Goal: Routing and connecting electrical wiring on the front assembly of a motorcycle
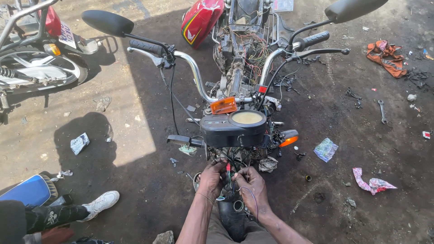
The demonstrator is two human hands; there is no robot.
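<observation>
Wiring bundle (229, 174) hangs under the instrument cluster (233, 128), near side of the stripped motorcycle (239, 54). Left hand (211, 180) and right hand (250, 186) both pinch wires; with so many loose strands, a wrong join or short looks easy.

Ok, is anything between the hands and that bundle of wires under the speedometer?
Nothing visible: the left hand and right hand are already on the wire bundle, just below the instrument cluster.
</observation>
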